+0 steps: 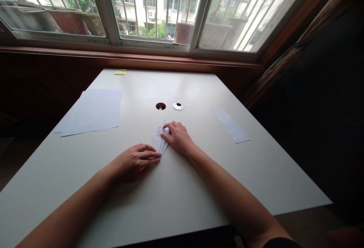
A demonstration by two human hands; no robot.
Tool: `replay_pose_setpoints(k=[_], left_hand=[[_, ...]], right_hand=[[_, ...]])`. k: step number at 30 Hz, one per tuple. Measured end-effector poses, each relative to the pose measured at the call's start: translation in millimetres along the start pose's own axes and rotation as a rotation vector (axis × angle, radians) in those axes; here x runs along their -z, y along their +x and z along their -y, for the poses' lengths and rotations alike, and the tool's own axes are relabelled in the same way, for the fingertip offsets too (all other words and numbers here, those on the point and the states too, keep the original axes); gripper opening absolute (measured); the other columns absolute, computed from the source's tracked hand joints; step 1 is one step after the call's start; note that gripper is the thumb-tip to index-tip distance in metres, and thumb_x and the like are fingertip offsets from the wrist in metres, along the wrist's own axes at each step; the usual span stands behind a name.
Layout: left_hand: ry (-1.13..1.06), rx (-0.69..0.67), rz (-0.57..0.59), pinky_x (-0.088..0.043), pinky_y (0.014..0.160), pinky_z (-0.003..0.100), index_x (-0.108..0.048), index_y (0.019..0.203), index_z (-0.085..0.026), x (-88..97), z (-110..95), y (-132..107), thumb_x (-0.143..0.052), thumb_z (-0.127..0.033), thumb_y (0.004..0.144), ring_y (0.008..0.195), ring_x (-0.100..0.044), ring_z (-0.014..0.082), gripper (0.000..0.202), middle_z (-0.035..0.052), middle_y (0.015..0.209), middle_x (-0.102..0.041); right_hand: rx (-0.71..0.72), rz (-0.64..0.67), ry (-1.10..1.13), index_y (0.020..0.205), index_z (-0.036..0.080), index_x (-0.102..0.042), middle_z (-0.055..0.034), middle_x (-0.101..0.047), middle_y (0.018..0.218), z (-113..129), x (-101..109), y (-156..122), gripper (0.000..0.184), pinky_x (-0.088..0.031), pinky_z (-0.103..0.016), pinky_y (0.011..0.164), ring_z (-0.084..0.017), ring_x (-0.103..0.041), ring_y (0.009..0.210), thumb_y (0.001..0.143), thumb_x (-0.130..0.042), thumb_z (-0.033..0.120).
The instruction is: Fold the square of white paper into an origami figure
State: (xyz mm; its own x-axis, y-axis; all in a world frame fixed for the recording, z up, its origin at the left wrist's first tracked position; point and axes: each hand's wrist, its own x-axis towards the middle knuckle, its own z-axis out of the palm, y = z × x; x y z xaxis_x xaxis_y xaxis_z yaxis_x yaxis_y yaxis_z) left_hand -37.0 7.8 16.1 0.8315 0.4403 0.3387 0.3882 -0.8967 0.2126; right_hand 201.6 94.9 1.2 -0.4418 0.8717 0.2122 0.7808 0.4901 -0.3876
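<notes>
A small folded piece of white paper [157,138], kite-shaped with several creases, lies on the white table between my hands. My left hand [139,159] rests at its near, pointed end, with fingertips pressed on the tip. Across the upper right part of the folded paper lies my right hand [176,135], its thumb and index finger bent together on a flap. The right hand covers the paper's right edge.
White sheets [96,107] lie stacked at the left of the table [136,206]. Two paper strips [231,126] lie at the right. Beyond my hands are a round hole [160,106] and its metal cover [178,106]. Yellow sticky notes [120,72] sit at the far edge.
</notes>
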Motion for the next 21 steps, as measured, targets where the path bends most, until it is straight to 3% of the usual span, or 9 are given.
replay_pose_setpoints(k=[9,16,21], left_hand=[[-0.006,0.022,0.050,-0.050,0.100,0.041,-0.061,0.129,-0.027,0.8,2.3,-0.8,-0.052,-0.013,0.093,0.120,-0.056,0.0235,0.040,0.0032,0.129,-0.067],[-0.021,0.034,0.050,-0.051,0.098,0.041,-0.063,0.127,-0.027,-0.7,2.1,-0.6,-0.053,-0.011,0.091,0.118,-0.058,0.0238,0.040,0.0021,0.129,-0.067],[-0.036,0.031,0.035,-0.049,0.103,0.041,-0.063,0.125,-0.026,-2.0,0.4,-0.2,-0.051,-0.010,0.092,0.124,-0.058,0.0230,0.039,0.0030,0.128,-0.067]], right_hand=[[-0.004,0.035,0.005,0.112,0.029,-0.061,-0.0042,-0.060,0.102,0.7,2.8,-0.1,0.033,-0.037,-0.035,0.086,-0.023,-0.049,0.098,0.091,-0.060,0.053],[0.003,0.076,0.041,0.127,0.031,-0.056,-0.0048,-0.059,0.104,0.0,5.2,-0.3,0.057,-0.037,-0.037,0.089,-0.025,-0.049,0.101,0.081,-0.067,0.063],[-0.025,0.034,0.049,0.129,0.029,-0.054,-0.0049,-0.061,0.104,0.9,2.8,1.0,0.053,-0.037,-0.037,0.087,-0.025,-0.049,0.101,0.085,-0.065,0.057]])
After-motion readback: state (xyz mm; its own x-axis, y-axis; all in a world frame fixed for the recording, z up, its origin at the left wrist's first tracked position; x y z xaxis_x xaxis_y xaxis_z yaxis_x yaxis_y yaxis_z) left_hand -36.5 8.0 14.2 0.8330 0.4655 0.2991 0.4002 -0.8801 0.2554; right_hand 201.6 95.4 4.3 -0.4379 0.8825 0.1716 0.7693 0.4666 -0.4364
